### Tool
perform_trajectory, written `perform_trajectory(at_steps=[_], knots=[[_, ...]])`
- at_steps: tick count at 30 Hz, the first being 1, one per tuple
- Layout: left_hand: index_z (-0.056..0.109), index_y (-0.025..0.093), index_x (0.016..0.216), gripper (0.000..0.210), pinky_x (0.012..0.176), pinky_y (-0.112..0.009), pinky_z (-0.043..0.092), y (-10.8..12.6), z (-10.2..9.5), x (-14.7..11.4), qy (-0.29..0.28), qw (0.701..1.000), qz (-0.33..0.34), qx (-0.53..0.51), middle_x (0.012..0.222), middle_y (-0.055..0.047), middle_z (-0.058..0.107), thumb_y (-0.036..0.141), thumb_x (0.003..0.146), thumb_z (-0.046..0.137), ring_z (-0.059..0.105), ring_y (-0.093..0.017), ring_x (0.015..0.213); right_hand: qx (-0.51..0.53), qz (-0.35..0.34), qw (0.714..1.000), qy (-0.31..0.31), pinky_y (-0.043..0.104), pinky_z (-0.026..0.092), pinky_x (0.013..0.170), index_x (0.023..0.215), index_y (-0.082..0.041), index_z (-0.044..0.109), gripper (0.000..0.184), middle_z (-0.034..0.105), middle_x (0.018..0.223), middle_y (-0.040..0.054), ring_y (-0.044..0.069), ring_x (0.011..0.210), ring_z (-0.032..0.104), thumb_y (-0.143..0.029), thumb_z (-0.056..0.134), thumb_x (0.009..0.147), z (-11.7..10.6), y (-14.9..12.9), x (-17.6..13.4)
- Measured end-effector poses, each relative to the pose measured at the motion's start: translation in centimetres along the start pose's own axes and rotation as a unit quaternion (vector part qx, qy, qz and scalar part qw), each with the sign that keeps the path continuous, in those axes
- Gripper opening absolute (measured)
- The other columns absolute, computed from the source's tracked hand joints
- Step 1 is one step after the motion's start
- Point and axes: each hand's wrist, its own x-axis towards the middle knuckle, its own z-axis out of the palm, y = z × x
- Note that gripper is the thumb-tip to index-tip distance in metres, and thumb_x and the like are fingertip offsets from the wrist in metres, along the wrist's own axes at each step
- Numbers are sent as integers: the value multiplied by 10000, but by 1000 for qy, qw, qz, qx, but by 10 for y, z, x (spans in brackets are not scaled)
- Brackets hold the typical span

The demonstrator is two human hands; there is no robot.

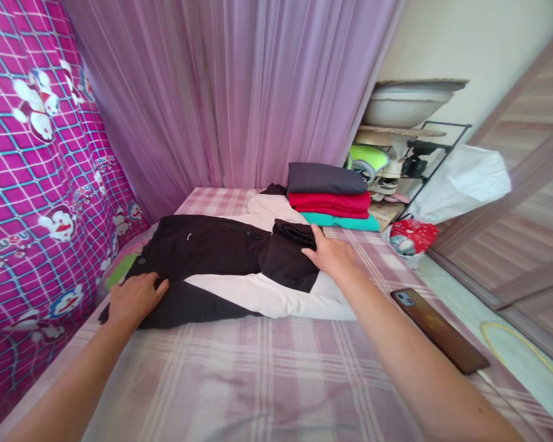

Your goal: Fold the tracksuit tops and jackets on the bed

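Observation:
A black, white and dark grey jacket (pixel 221 245) lies folded on the bed, its black front panel with a zip facing up. Over its left end rests my left hand (pixel 136 298), palm down with the fingers laid on the dark cloth. My right hand (pixel 332 252) is at the other end, thumb on the black cloth and index finger at the rolled black part (pixel 297 232); its remaining fingers are hidden. A pale sleeve stretches out behind the black panel toward the stack of folded clothes (pixel 329 204).
Plaid sheet (pixel 258 380) covers the bed. A phone (pixel 437 331) with a cable lies near the right edge. Behind are purple curtains (pixel 239 92); a pink patterned cloth (pixel 41 184) hangs at left. A rack (pixel 424 178) with shoes and basins stands back right.

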Motion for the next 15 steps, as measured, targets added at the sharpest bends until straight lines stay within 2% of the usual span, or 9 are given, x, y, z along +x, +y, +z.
perform_trajectory(at_steps=[2, 3, 5, 7, 8, 10, 12, 13, 15], knots=[[706, 170, 967, 550, 833, -514, 452, 1, 0, -3, 9, 1000, -8, 0, 1046, -181, 718, 499, 890, 272, 635, -385, 1027, -6, 8, 1000, -3, 357, 482, 828, 1267, -204, 619, 407, 723, 1071, 139, 286, 1004, 665, -402, 522, 925, -2, -11, 33], [706, 173, 971, 546, 835, -512, 451, 2, -1, -4, 13, 1000, -12, -1, 1038, -179, 721, 498, 893, 275, 638, -381, 1019, 8, 16, 1000, 22, 356, 477, 844, 1212, -197, 648, 370, 720, 1079, 144, 286, 1021, 660, -392, 486, 943, -3, -15, 48], [706, 178, 983, 538, 830, -507, 451, 2, 0, -6, 18, 1000, -16, -3, 1036, -177, 724, 500, 895, 284, 640, -378, 1015, 59, 28, 993, 101, 368, 469, 872, 1245, -186, 617, 398, 711, 1111, 148, 289, 1052, 651, -381, 392, 980, -4, -22, 73], [705, 183, 986, 526, 824, -503, 452, 3, 0, -6, 21, 1000, -19, -2, 1042, -174, 724, 499, 894, 295, 641, -377, 1017, 118, 19, 982, 143, 384, 466, 889, 1403, -165, 467, 475, 686, 1183, 155, 291, 1082, 641, -371, 334, 997, -1, -30, 91], [705, 188, 976, 515, 823, -500, 451, 3, 0, -7, 22, 1000, -21, -1, 1042, -171, 725, 495, 893, 301, 643, -375, 1017, 138, 6, 982, 127, 387, 464, 900, 1472, -148, 366, 528, 665, 1229, 164, 291, 1102, 634, -369, 344, 994, 3, -34, 96], [707, 201, 935, 487, 820, -494, 451, 3, -2, -7, 21, 999, -26, 2, 1033, -161, 730, 480, 890, 311, 647, -368, 1012, 143, -16, 989, 37, 393, 458, 932, 1544, -106, 183, 691, 614, 1310, 192, 296, 1153, 612, -376, 438, 961, 14, -42, 100], [706, 212, 888, 462, 808, -492, 450, 2, -5, -7, 17, 999, -29, 4, 1017, -156, 736, 470, 884, 323, 651, -364, 998, 117, -20, 992, -36, 413, 442, 971, 1560, -82, 88, 826, 563, 1369, 220, 312, 1210, 575, -374, 521, 921, 25, -48, 92], [704, 214, 871, 455, 798, -492, 450, 1, -7, -7, 15, 999, -29, 6, 1008, -157, 738, 467, 882, 326, 651, -364, 990, 106, -25, 993, -38, 423, 430, 991, 1562, -80, 80, 836, 534, 1400, 227, 316, 1239, 552, -367, 528, 916, 29, -50, 84], [701, 214, 861, 453, 781, -489, 449, 0, -11, -7, 13, 999, -31, 12, 990, -161, 739, 471, 879, 328, 652, -364, 975, 105, -59, 993, 11, 437, 397, 1036, 1562, -97, 127, 765, 469, 1466, 215, 306, 1298, 497, -363, 480, 938, 34, -51, 61]])
